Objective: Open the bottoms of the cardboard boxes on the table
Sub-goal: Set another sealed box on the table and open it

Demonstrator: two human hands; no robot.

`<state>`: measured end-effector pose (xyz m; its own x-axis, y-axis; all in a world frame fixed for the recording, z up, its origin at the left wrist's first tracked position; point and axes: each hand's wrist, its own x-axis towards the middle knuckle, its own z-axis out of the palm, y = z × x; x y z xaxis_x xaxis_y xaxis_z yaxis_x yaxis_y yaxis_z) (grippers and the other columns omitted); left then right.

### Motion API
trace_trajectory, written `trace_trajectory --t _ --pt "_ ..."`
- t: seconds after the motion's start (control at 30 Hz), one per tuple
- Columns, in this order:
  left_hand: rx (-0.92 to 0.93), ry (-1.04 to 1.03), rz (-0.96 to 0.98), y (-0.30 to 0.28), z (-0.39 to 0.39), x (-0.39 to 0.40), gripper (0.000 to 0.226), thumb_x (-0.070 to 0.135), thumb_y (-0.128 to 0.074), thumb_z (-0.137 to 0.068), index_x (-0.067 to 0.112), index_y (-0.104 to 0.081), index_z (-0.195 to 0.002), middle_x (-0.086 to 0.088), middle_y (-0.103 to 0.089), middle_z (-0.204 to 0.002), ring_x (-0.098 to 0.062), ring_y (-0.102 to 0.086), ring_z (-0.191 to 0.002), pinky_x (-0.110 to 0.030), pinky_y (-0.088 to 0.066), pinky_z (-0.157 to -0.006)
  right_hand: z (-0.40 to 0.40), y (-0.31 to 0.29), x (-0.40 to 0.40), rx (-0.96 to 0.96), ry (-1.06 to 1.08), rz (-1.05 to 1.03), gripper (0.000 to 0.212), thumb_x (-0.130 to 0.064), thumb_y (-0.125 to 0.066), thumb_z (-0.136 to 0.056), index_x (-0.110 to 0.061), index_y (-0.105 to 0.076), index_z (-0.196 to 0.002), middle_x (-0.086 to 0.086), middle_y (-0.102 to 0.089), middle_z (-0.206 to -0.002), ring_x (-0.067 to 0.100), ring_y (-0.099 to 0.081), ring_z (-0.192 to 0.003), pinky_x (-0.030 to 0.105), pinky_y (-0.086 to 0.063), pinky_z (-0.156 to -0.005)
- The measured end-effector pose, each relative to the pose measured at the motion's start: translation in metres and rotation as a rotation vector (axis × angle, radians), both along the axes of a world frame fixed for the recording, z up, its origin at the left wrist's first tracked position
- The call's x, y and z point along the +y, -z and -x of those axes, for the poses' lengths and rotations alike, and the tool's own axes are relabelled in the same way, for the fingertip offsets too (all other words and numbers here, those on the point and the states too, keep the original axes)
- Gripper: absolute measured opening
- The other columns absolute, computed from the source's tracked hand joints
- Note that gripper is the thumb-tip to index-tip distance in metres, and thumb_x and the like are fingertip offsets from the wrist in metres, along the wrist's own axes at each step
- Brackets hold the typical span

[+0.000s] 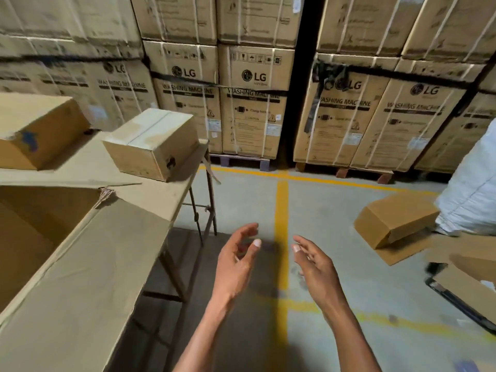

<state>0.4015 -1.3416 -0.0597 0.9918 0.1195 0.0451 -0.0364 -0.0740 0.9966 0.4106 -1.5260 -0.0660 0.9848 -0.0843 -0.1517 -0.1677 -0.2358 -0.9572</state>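
- Both hands, left [236, 260] and right [315, 264], hang empty with fingers apart, right of the desk [150, 194].
- Sealed box [151, 143] waits far-left; best flipped, then seam split.

The cardboard-covered table [171, 200] carries two closed cardboard boxes [151, 143] [37, 130] and one open box [40, 232].

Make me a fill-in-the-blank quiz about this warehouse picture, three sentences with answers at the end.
1. The left hand and right hand hold ____.
2. The taped box rests on the ____.
3. The open box beside the white sack lies on the ____.

Missing words: nothing; table; floor
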Motion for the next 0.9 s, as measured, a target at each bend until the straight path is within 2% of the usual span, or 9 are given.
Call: trace_trajectory --t 0.1,0.2,0.33,0.47,0.53,0.7,0.8,0.9 --pt "0.02 -0.1 -0.055 0.007 -0.044 -0.001 0.03 0.032 -0.063 -0.098 0.039 -0.061 -0.127 0.02 -0.065 -0.126 0.003 -0.061 -0.113 -0.016 -0.048 -0.091 -0.07 0.007 0.007 0.01 -0.072 -0.024 0.028 -0.034 -0.06 -0.098 -0.037 -0.062 -0.126 -0.018 -0.065 -0.123 0.007 -0.064 -0.112 0.046 -0.05 -0.102" --pt "0.05 -0.218 -0.102 0.02 -0.093 -0.001 0.03 0.035 -0.062 -0.097 0.039 -0.061 -0.127 0.021 -0.064 -0.126 0.006 -0.059 -0.114 -0.022 -0.05 -0.097 -0.144 0.021 0.015 0.021 -0.192 -0.041 0.029 -0.033 -0.061 -0.098 -0.036 -0.063 -0.127 -0.018 -0.066 -0.122 0.01 -0.066 -0.108 0.046 -0.052 -0.1" --pt "0.073 -0.401 -0.137 0.021 -0.166 0.0 0.03 0.041 -0.062 -0.096 0.044 -0.059 -0.126 0.02 -0.064 -0.125 0.001 -0.06 -0.114 -0.031 -0.053 -0.097 -0.247 0.026 0.022 0.039 -0.401 -0.011 0.031 -0.034 -0.061 -0.098 -0.035 -0.063 -0.129 -0.019 -0.064 -0.126 -0.005 -0.061 -0.106 0.043 -0.053 -0.098" --pt "0.082 -0.608 -0.144 0.0 -0.223 -0.003 0.028 0.043 -0.061 -0.096 0.048 -0.059 -0.124 0.027 -0.063 -0.124 0.008 -0.058 -0.113 -0.017 -0.048 -0.092 -0.336 0.011 0.032 0.044 -0.585 0.026 0.033 -0.039 -0.059 -0.098 -0.038 -0.061 -0.131 -0.023 -0.06 -0.126 0.005 -0.062 -0.112 0.039 -0.052 -0.101" --pt "0.082 -0.678 -0.149 -0.004 -0.239 -0.001 0.029 0.04 -0.061 -0.096 0.048 -0.06 -0.123 0.03 -0.063 -0.122 0.01 -0.058 -0.114 -0.016 -0.046 -0.092 -0.37 0.006 0.044 0.03 -0.634 0.029 0.031 -0.042 -0.058 -0.097 -0.041 -0.061 -0.128 -0.022 -0.061 -0.125 0.009 -0.063 -0.112 0.039 -0.053 -0.1" --pt "0.134 -0.897 -0.113 0.002 -0.278 0.012 0.031 0.04 -0.063 -0.095 0.05 -0.06 -0.124 0.032 -0.063 -0.12 0.011 -0.058 -0.113 -0.026 -0.05 -0.096 -0.446 0.001 0.089 0.056 -0.799 0.008 0.027 -0.041 -0.059 -0.097 -0.042 -0.063 -0.124 -0.015 -0.064 -0.123 0.009 -0.066 -0.108 0.04 -0.054 -0.099" --pt "0.141 -1.014 -0.114 0.004 -0.304 0.032 0.027 0.044 -0.062 -0.094 0.055 -0.059 -0.118 0.035 -0.063 -0.116 0.012 -0.059 -0.11 -0.024 -0.051 -0.095 -0.479 0.005 0.121 0.064 -0.875 0.038 0.032 -0.041 -0.06 -0.097 -0.039 -0.062 -0.129 -0.011 -0.061 -0.131 0.012 -0.06 -0.118 0.041 -0.053 -0.1" --pt "0.137 -1.062 -0.145 0.001 -0.339 0.058 0.028 0.043 -0.062 -0.094 0.053 -0.057 -0.12 0.028 -0.063 -0.12 0.002 -0.063 -0.109 -0.027 -0.054 -0.093 -0.513 0.004 0.152 0.05 -0.91 0.053 0.033 -0.039 -0.061 -0.097 -0.036 -0.062 -0.13 -0.011 -0.058 -0.134 0.014 -0.056 -0.122 0.04 -0.051 -0.103"
